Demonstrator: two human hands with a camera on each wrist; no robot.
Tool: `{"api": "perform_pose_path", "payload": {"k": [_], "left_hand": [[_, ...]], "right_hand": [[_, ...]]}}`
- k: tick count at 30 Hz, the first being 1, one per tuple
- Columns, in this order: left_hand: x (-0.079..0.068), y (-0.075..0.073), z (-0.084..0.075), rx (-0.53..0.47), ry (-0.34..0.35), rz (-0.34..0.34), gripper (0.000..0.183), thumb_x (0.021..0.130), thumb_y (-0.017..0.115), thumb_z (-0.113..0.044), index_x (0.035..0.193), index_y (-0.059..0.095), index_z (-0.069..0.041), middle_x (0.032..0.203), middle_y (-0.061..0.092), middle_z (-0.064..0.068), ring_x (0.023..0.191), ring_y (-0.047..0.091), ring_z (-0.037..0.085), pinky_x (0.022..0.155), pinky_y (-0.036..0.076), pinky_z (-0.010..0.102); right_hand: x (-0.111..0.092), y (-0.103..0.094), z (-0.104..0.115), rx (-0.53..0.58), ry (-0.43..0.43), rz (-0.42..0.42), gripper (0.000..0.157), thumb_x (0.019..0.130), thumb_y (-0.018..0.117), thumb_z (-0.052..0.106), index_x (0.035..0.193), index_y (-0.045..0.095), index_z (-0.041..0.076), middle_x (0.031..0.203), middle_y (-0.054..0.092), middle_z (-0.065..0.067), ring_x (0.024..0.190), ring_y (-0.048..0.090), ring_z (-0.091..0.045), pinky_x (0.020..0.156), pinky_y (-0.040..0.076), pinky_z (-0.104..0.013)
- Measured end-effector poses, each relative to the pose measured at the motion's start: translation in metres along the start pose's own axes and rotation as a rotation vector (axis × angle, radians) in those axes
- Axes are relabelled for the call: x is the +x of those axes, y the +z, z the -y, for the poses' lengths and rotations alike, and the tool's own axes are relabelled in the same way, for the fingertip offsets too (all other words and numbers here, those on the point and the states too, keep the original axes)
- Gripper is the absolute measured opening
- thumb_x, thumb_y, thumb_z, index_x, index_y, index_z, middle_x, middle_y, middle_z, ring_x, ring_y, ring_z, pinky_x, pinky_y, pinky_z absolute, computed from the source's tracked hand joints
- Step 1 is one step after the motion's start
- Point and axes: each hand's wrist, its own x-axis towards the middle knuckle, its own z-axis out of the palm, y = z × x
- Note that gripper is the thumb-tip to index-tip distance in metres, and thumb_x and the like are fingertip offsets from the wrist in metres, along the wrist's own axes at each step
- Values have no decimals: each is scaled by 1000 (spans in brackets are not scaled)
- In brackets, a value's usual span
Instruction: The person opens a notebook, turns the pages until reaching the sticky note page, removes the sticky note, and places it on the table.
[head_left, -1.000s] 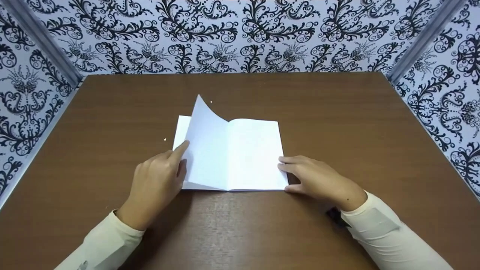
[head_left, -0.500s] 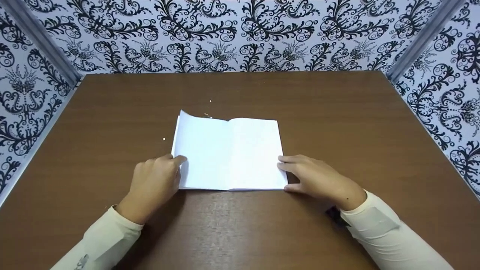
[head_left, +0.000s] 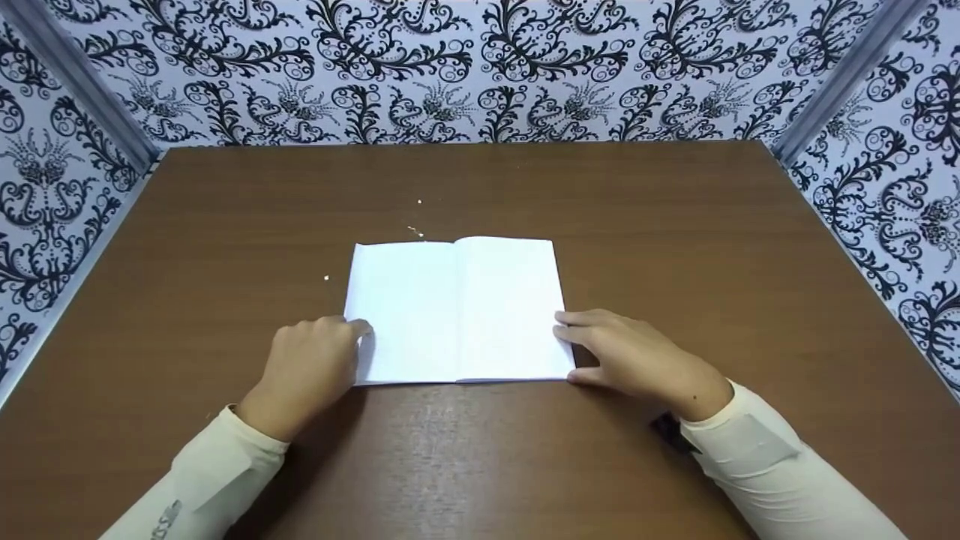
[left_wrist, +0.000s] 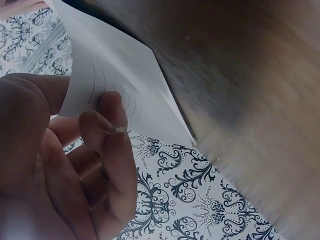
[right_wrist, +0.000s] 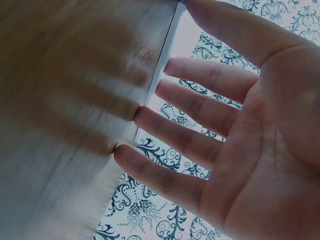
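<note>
Pinching the open booklet at its left edge is the left hand; the right hand, straight-fingered, is touching the opposite edge.

Pale glare on the brown tabletop

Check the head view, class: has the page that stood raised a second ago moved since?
Yes: the left page has swung leftward and come down; its far corner now sits further left and farther from the far edge of the table.
</note>
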Motion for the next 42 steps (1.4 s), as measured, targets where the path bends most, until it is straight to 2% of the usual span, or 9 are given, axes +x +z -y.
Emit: {"api": "perform_pose_path", "payload": {"k": [7, 13, 21, 27, 32, 38, 42], "left_hand": [[3, 3, -1, 11, -2, 28, 23, 79, 58, 7, 69, 69, -11, 55, 60, 9, 42, 48, 21, 35, 36, 42], [2, 4, -1, 14, 7, 39, 15, 81, 68, -3, 67, 65, -8, 52, 59, 10, 41, 42, 19, 35, 33, 40], [1, -1, -3, 57, 35, 36, 22, 80, 77, -14, 64, 62, -9, 43, 43, 2, 46, 26, 12, 36, 28, 33], [4, -5, -8, 130, 93, 22, 39, 76, 82, -21, 59, 50, -9, 43, 33, -2, 48, 20, 11, 35, 29, 31], [8, 1, -15, 140, 126, 5, 38, 76, 82, -23, 62, 50, -8, 45, 40, 1, 45, 25, 11, 34, 33, 34], [19, 8, -28, 118, 147, -18, 36, 79, 79, -27, 67, 52, -7, 50, 49, 6, 40, 42, 18, 34, 37, 38], [27, 11, -39, 111, 170, -28, 35, 79, 79, -30, 69, 54, -8, 54, 52, 7, 41, 49, 21, 36, 40, 38]], "right_hand": [[0, -1, 0, -7, 1, 2, 58, 87, 77, 29, 136, 60, 4, 150, 52, -11, 136, 51, -33, 102, 47, -53], [1, -1, 0, -16, -9, -8, 58, 87, 77, 29, 136, 60, 3, 149, 53, -11, 136, 52, -33, 102, 48, -53], [0, -2, 0, -6, -14, -11, 58, 87, 77, 29, 136, 60, 2, 149, 53, -13, 135, 52, -34, 104, 47, -53], [0, -2, -1, -16, -6, -7, 59, 87, 77, 29, 137, 60, 3, 149, 53, -11, 135, 52, -33, 102, 48, -53], [1, 0, 0, -19, -12, -4, 59, 86, 78, 30, 136, 60, 4, 149, 53, -11, 135, 52, -33, 101, 49, -53], [2, -1, 0, -7, -10, 2, 59, 86, 78, 30, 136, 60, 4, 149, 52, -12, 135, 52, -33, 102, 48, -53], [1, -1, 0, -5, -5, -2, 59, 87, 78, 29, 136, 60, 3, 149, 53, -11, 135, 52, -33, 103, 48, -53]]}}
